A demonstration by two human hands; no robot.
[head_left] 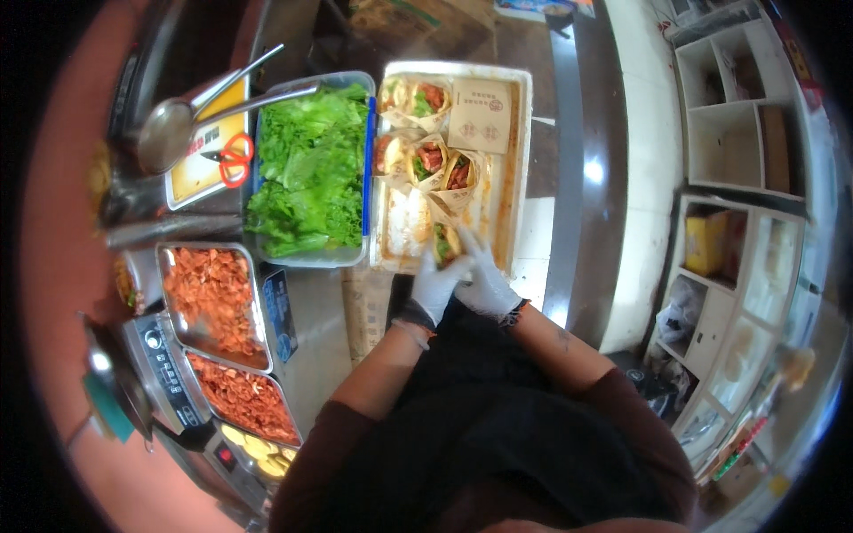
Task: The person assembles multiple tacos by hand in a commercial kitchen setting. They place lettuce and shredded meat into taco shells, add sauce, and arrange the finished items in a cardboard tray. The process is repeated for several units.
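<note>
Both my hands wear thin whitish gloves and meet at the near end of a white tray [522, 124]. Between them is a filled wrap [444, 242] with green lettuce showing at its top. My left hand [435, 289] closes on its near left side. My right hand [487, 282] grips it from the right, fingers reaching along its far side. Farther up the tray stand several paper-wrapped filled wraps [429, 160] with reddish meat and lettuce. A stack of brown printed paper sleeves [480, 115] lies at the tray's far right.
Left of the tray stands a clear tub of lettuce [311, 169]. Two metal pans of reddish meat [213, 298] are nearer left, by yellow round slices [258, 449]. Orange-handled scissors [235, 162] and a ladle [167, 133] lie far left. White shelves [737, 133] stand right.
</note>
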